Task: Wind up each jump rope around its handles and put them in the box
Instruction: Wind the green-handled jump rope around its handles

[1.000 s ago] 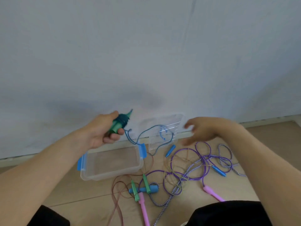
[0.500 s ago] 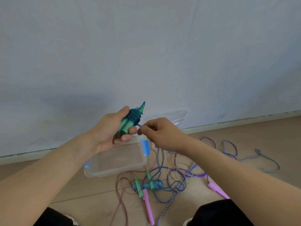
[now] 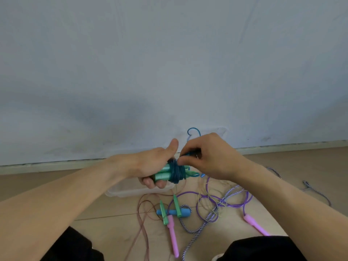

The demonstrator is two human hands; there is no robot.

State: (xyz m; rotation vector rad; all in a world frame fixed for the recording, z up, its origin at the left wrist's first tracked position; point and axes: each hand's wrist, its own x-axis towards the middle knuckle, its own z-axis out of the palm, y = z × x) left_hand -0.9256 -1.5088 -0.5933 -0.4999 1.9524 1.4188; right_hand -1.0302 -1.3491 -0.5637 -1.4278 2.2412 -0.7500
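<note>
The left hand (image 3: 150, 166) grips the paired green handles (image 3: 162, 173) just above the clear box (image 3: 120, 192), steadying them as a spool. The right hand (image 3: 209, 157) pinches the teal rope (image 3: 176, 172), guiding its last loop (image 3: 193, 131) around them.

Wound rope bundle (image 3: 174, 172) above box (image 3: 131, 191), loose ropes (image 3: 216, 206) right

Soft, even, dim daylight, faint diffuse shadows on wall (image 3: 131, 72), no glare, wide-angle bowing at edges, slight softness throughout, mild motion blur on hands.
</note>
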